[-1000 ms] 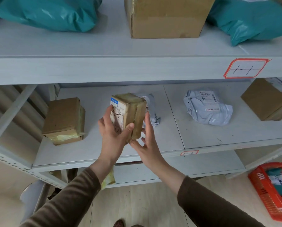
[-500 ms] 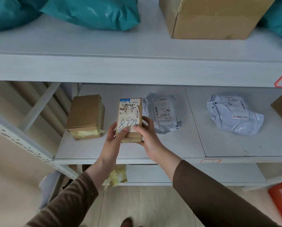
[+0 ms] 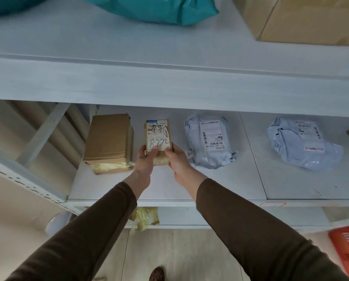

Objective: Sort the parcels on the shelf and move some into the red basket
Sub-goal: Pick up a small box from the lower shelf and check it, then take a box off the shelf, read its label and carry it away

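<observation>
the small brown parcel (image 3: 158,139) sits on the middle shelf (image 3: 250,179), label side up, with "8772" handwritten in dark ink across the white label. the left hand (image 3: 144,162) grips its near left corner, thumb lying on the label, and the right hand (image 3: 177,162) grips the near right corner, thumb on the top edge; the fingers of both hands are closed around the parcel's near end. whether the parcel's base rests fully on the shelf or is slightly lifted at the near end cannot be told.

just to its left stands a larger cardboard box (image 3: 109,141) with yellowish tape along its near edge, close to the small parcel but not touching it. to the right lies a crumpled grey mailer bag (image 3: 208,141) with a printed barcode label, and further right, past the seam in the shelf board, a second grey mailer bag (image 3: 303,144).

on the upper shelf (image 3: 129,37) a teal plastic bag (image 3: 159,8) lies near the middle and a big cardboard box (image 3: 311,19) sits at the right.

both arms wear dark brown sleeves (image 3: 250,230). below, at the right edge over the wooden floor, a corner of the red basket (image 3: 348,250) shows. some crumpled yellow tape (image 3: 145,217) hangs at the lower shelf.
</observation>
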{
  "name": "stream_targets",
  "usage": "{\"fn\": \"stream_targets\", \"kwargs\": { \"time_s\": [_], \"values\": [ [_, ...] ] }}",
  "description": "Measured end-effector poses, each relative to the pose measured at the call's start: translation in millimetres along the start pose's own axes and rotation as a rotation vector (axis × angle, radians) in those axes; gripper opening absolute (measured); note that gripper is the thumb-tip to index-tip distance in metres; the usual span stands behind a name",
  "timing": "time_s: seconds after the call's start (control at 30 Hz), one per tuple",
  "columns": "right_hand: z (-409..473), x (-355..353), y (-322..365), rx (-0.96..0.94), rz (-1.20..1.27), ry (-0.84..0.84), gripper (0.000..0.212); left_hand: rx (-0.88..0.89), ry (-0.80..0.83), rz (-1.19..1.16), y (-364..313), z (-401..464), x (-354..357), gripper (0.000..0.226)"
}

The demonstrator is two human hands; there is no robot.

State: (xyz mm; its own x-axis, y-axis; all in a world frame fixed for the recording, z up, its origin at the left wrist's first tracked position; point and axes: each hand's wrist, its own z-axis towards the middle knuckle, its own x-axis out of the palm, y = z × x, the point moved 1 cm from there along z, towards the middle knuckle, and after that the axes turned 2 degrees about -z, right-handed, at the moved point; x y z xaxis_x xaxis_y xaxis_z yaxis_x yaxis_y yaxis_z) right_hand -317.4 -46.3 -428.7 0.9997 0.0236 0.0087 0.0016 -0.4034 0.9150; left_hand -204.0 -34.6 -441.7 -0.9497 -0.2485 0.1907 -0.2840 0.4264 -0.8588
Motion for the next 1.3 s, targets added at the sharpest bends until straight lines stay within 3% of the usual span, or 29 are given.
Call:
{"fn": "stream_targets", "kwargs": {
  "time_s": [0.1, 0.33, 0.5, 0.63, 0.8, 0.9, 1.07, 1.17, 1.3],
  "values": [
    [16.3, 5.0, 2.5, 0.011, -0.002, -0.024, 0.032, -0.011, 0.017, 0.035, -0.3, 22.0, -3.1, 0.073],
    [42.6, 13.8, -11.9, 0.031, -0.031, -0.090, 0.036, -0.018, 0.111, 0.188, -2.3, 39.9, -8.8, 0.045],
    [39.7, 13.4, -4.0, -0.009, -0.113, -0.157, 0.043, 0.011, 0.065, 0.322, -16.4, 23.2, -3.3, 0.064],
    [32.4, 24.4, 11.7, -0.295, -0.338, -0.261, 0.055, 0.171, 0.058, 0.408, -38.5, -4.0, -3.8, 0.066],
    [7.3, 60.2, 42.9, -0.519, -0.412, -0.207, 0.052, 0.454, 0.007, 0.421, -77.8, -19.8, -47.7, 0.065],
    [3.3, 91.2, 45.1, -0.415, -0.375, -0.043, 0.056, 0.404, -0.194, 0.509, -90.3, -2.6, -102.8, 0.069],
    [4.4, 123.5, 28.9, 0.048, -0.234, 0.139, 0.047, 0.051, -0.302, 0.397, -79.1, 11.4, -166.4, 0.067],
    [8.5, 129.8, 14.6, 0.110, -0.268, 0.222, 0.052, -0.073, -0.213, 0.237, -65.0, 5.6, -171.7, 0.052],
    [-7.1, 123.3, 21.2, 0.059, -0.273, 0.226, 0.045, -0.018, -0.249, 0.179, -65.0, -14.3, -171.8, 0.038]
  ]
}}
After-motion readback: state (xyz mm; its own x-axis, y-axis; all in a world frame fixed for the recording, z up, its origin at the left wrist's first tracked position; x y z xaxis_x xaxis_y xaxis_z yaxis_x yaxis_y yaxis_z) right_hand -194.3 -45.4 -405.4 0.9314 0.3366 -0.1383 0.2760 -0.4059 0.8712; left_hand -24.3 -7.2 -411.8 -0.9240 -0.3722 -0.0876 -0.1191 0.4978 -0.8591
